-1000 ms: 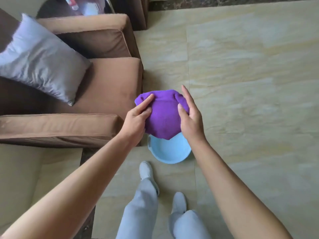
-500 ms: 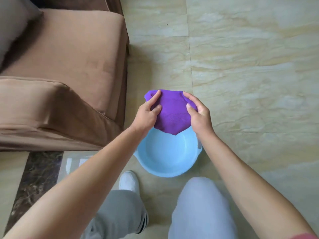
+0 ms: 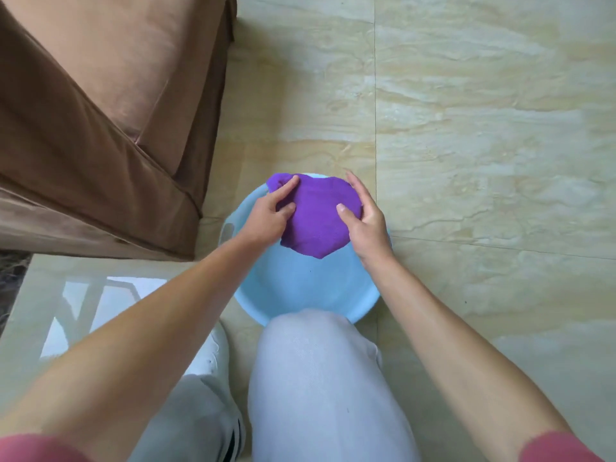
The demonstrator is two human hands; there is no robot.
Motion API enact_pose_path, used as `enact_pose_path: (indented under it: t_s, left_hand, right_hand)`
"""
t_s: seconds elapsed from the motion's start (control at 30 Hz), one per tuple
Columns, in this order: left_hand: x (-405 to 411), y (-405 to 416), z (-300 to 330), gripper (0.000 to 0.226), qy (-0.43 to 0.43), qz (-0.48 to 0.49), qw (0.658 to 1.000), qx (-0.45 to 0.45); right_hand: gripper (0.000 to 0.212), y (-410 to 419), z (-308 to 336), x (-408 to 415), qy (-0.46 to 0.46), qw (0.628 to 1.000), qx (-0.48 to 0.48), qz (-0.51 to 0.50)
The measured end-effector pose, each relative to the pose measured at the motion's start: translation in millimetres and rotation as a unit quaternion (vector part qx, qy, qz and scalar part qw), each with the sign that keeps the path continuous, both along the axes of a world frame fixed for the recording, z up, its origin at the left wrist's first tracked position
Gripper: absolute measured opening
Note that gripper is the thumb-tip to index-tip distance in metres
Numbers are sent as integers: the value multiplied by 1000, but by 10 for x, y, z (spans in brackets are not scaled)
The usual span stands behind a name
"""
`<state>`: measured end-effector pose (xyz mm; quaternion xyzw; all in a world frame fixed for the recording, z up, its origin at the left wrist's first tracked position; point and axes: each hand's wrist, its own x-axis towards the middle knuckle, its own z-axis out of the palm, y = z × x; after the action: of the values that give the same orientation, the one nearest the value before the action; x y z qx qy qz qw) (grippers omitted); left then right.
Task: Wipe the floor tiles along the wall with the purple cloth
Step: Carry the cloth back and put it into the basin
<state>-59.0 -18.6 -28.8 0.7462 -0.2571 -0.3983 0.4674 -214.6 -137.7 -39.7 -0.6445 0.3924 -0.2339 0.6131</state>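
Note:
The purple cloth is bunched between both my hands, held just above the far half of a light blue basin. My left hand grips its left edge, thumb and fingers pinched on the fabric. On the cloth's right side, my right hand holds with the thumb pressed on top. The cloth's lower tip hangs down into the basin. Beige marbled floor tiles spread ahead and to the right. No wall is in view.
A brown sofa fills the upper left, close beside the basin. My knee in light grey trousers covers the basin's near rim, with a white shoe to its left. A dark stone strip lies at far left.
The view has dropped closer to the floor and tilted down, so the basin looks larger. Both hands have lowered the cloth, which now hangs over the basin's far half.

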Motion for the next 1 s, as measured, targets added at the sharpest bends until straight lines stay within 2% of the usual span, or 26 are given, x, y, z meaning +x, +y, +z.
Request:
enact_pose_path:
  t_s: [0.1, 0.27, 0.43, 0.67, 0.8, 1.0]
  left_hand:
    - [-93, 162, -241, 54, 12, -4, 1000, 28]
    - [-68, 209, -587, 54, 2, -19, 997, 80]
    - [-70, 193, -916, 56, -5, -54, 992, 112]
    - [-91, 98, -1213, 58, -20, -87, 987, 135]
    - [-118, 85, -1337, 68, -32, -92, 980, 173]
    - [-46, 98, -1420, 80, 48, -39, 986, 158]
  right_hand:
    - [60, 159, -241, -73, 40, 999, -12, 10]
    - [46, 342, -662, -49, 108, 994, 23, -26]
    - [44, 398, -928, -46, 154, 985, 54, -62]
    - [43, 311, -1113, -46, 187, 976, 68, -84]
    - [42, 296, -1202, -61, 203, 972, 73, -90]
    - [41, 353, -1287, -35, 211, 969, 75, -105]
